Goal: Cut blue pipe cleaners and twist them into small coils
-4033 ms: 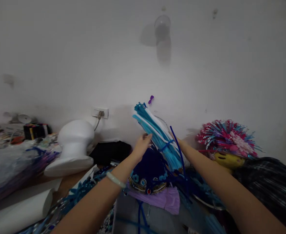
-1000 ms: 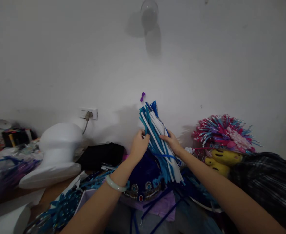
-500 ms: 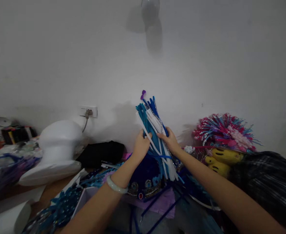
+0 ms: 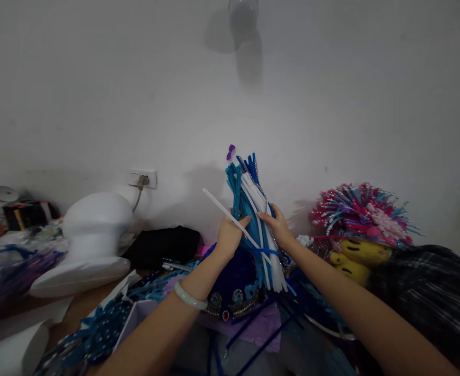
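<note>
Between my two hands stands a tilted bundle of pipe cleaners (image 4: 253, 201) in teal, white, blue and silver, with a blue one wrapped around its lower part. My left hand (image 4: 232, 232) is closed on the bundle's left side, its thumb against a white pipe cleaner (image 4: 219, 203) that slants out to the upper left. My right hand (image 4: 279, 227) grips the right side, thumb in front. Just below and behind sits a dark blue headpiece (image 4: 233, 277) with a jewelled band and a red gem, partly covered by the bundle and my left arm.
A white foam mannequin head (image 4: 96, 224) and black cloth (image 4: 165, 248) are at the left. To the right lie a pink-and-blue beaded headpiece (image 4: 365, 214), yellow plush items (image 4: 365, 250) and dark checked cloth (image 4: 429, 292). A plugged socket (image 4: 147, 179) is on the wall behind.
The white pipe cleaner by my left thumb has swung outward to the left, away from the bundle. The bundle's top has shifted slightly right, and my left hand sits a little lower.
</note>
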